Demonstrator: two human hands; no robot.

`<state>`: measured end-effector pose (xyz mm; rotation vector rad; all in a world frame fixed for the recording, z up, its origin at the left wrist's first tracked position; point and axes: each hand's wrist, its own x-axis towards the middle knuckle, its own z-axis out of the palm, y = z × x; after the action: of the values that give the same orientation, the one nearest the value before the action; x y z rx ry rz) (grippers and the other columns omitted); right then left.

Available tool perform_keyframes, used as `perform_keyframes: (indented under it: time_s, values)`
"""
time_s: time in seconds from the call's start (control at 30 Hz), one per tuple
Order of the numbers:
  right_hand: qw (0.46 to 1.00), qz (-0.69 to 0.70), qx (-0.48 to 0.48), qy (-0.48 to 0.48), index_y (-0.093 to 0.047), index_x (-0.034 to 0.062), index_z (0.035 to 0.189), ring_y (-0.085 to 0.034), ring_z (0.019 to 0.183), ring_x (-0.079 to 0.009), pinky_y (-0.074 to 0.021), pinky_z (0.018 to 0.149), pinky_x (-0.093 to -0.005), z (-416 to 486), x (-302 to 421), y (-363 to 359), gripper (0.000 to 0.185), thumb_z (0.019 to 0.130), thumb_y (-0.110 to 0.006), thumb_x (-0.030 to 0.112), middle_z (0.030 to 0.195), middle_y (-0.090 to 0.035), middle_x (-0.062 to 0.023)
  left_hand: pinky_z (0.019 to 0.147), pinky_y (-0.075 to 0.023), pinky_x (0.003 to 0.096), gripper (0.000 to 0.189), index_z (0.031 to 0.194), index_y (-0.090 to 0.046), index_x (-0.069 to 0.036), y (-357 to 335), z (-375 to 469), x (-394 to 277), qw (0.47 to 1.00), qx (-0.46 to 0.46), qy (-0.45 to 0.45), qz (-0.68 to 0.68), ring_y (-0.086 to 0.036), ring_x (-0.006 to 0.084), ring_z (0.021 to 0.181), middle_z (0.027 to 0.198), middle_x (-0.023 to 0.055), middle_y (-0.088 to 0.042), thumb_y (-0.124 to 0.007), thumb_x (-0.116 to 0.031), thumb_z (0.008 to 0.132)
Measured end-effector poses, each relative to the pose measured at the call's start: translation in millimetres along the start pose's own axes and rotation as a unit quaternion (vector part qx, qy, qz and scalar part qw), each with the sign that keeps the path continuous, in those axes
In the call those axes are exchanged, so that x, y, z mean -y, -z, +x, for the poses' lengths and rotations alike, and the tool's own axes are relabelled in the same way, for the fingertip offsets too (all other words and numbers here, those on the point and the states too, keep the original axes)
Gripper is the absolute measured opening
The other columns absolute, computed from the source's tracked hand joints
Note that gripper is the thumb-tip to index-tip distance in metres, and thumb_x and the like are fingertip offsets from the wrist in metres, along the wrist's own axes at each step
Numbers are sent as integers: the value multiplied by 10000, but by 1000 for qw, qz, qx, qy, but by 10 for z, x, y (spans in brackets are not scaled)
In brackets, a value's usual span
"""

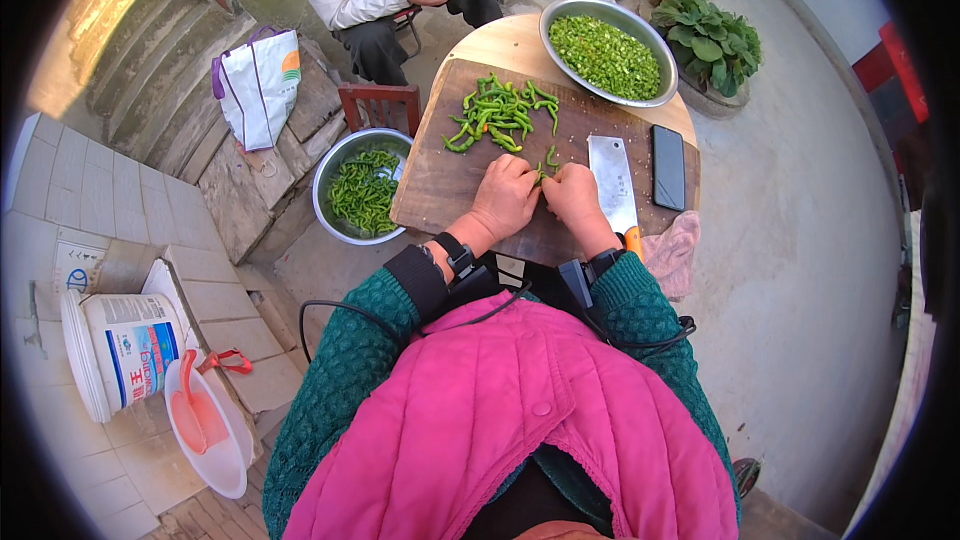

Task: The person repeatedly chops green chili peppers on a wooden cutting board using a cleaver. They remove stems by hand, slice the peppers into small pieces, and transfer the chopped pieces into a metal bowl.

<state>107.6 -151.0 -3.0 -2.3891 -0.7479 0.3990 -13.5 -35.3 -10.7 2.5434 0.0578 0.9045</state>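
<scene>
My left hand (508, 193) and my right hand (572, 195) meet over the near part of a dark wooden cutting board (427, 187). Both pinch a green chili pepper (540, 175) between their fingertips. Another small pepper (552, 157) lies just beyond them. Farther up the board is a loose pile of green chili peppers (499, 111). A cleaver (613, 180) with an orange handle lies right of my right hand. At the table's far right stands a steel bowl of chopped green peppers (604, 56). A second steel bowl (360, 187) with whole peppers is at the left, below board height.
A smartphone (667, 167) lies on the board's right side, with a pink cloth (673, 255) at the near right edge. A seated person (390, 0) holds a phone beyond the table. A red chair (380, 106), a white bag (259, 90) and a white bucket (124, 349) are at the left.
</scene>
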Motion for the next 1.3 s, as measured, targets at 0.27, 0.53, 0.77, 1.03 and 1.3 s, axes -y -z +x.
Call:
perform_keyframes:
  time_s: [0.27,0.53,0.77,1.03,1.3]
  values:
    - [986,117,83,-80,-703,-32,727,-658,449,-200,-525,426,-359,-51,72,60,285,924,-651,167,587,-687,-139,914,-501,418,176,947,-738,-26,-61,-30,33,1000,0,-4,-23,-612,306,1006,991,89,-669,-764,-72,779]
    - [979,-60,-109,164,-714,29,937,-674,900,-393,-550,804,-462,73,-126,237,175,836,-774,159,917,-688,-182,883,-519,384,144,930,-740,-29,-129,-67,70,997,-22,-53,-44,-624,282,952,957,71,-679,-754,-53,788]
    - [984,-39,-36,169,-714,43,875,-692,898,-394,-558,818,-486,127,-121,170,112,858,-727,153,905,-697,-185,872,-515,388,147,934,-733,-30,-53,-81,47,997,-11,-60,-39,-622,284,943,965,73,-675,-759,-64,793]
    - [962,137,-89,220,-728,53,910,-688,850,-365,-560,762,-423,-296,-136,36,74,865,-746,109,900,-697,-156,871,-520,405,169,936,-719,-23,-29,-63,26,998,-5,-45,-50,-621,304,947,973,92,-670,-776,-83,789]
    - [963,56,-104,242,-766,82,930,-691,856,-353,-566,766,-434,-232,-52,-20,82,859,-751,119,907,-698,-135,919,-536,419,163,987,-727,-16,171,-149,16,994,-66,-2,-83,-636,334,1032,1075,125,-699,-742,-71,834]
